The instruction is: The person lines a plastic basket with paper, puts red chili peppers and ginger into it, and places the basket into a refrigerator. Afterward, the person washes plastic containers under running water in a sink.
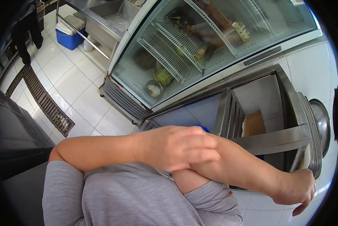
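A glass-door fridge (214, 79) fills the upper middle of the frame, its door closed and food on and below its racks. Below it, at centre right, stands an open metal stand (274, 140). At the upper left a person in dark trousers (27, 30) stands on the tiled floor. Metal trays (313, 139) lean together at the right edge. A blue cooler (70, 39) sits at the upper left. The right forearm (248, 165) slants across the lower right, and the left hand (176, 148), blurred, lies over it in the lower middle; whether it grips or only rests there I cannot tell. The right hand (299, 188) hangs loose and empty at the lower right, near the trays. Neither hand shows an item picked up, so no handling looks finished or under way; what remains cannot be judged. Smallest, a green cabbage (163, 77) sits low in the fridge beside a clear bowl (154, 83).
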Available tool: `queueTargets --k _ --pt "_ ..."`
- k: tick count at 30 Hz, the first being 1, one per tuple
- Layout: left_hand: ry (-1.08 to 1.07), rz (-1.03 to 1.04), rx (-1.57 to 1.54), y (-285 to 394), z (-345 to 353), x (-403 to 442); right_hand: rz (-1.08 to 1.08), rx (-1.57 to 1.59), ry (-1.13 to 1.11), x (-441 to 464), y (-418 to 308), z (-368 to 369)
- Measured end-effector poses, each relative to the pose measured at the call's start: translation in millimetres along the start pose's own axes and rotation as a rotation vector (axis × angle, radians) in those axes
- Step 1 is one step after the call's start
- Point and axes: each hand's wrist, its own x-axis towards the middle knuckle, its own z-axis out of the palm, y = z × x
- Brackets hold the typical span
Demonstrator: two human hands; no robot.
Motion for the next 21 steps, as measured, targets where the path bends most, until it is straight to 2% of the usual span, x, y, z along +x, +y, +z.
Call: queueTargets --k 1,5,7,10,12,13,14,17,19,21 --pt "-0.087 -0.100 -0.018 -1.1 -4.6 -10.8 0.038 0.024 0.025 0.4 -5.5 -1.6" --pt "-0.270 -0.145 0.031 -10.0 -9.8 -23.7 0.054 -0.045 0.044 -8.1 -10.0 -9.6" --pt "0.041 -0.042 0.008 -9.8 -0.5 -12.7 0.021 -0.013 -0.014 -7.0 -10.6 -14.9" --pt "0.053 0.016 -0.016 -11.7 -3.9 -1.2 -0.022 0.018 -0.101 -4.8 -8.8 -22.5" --pt "-0.031 -0.045 -0.046 -27.5 -12.1 -34.6 -0.036 0.018 -0.142 -7.2 -9.7 -24.2" --pt "-0.082 -0.221 -0.084 -22.5 -26.5 -22.8 -0.026 -0.028 -0.073 -10.7 -11.4 -28.4" --pt "-0.130 -0.400 -0.121 -39.4 -17.7 -63.4 -0.018 -0.075 -0.002 -14.2 -15.3 -30.4" --pt "-0.103 -0.391 0.017 -43.6 -22.3 -43.8 -0.007 -0.123 -0.016 -25.7 -22.1 -46.7" --pt "-0.053 -0.238 -0.047 -35.4 -14.0 -9.5 0.004 -0.068 0.035 -28.2 -30.4 -53.7" --pt "-0.154 -0.196 -0.004 -42.2 -13.8 -8.7 0.021 -0.011 0.091 -28.9 -39.2 -62.3"
